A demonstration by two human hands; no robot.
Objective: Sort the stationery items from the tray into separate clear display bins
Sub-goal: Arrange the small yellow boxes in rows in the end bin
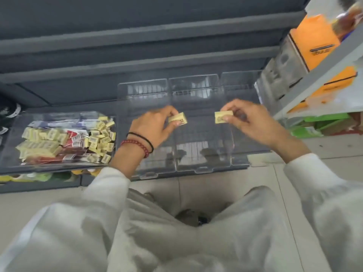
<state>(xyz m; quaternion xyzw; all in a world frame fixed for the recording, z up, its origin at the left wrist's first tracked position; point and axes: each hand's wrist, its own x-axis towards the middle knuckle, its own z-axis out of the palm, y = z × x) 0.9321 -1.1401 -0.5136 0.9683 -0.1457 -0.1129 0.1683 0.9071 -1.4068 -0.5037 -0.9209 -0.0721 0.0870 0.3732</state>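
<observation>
Knees in pale trousers fill six o'clock, the person crouched low to reach the bottom shelf. Just beyond, the left hand [155,125] pinches a small yellow cardboard box [177,118] between thumb and fingertips. The right hand [253,122] pinches a second yellow box [223,116] the same way. Both are poised over the row of clear plastic bins [202,169], likely ready to drop in. At nine o'clock, the clear-walled tray [59,167] holds a heap of yellow and red packs [78,140], within easy reach.

Grey shelving [137,36] & pale tile floor [334,150]
</observation>
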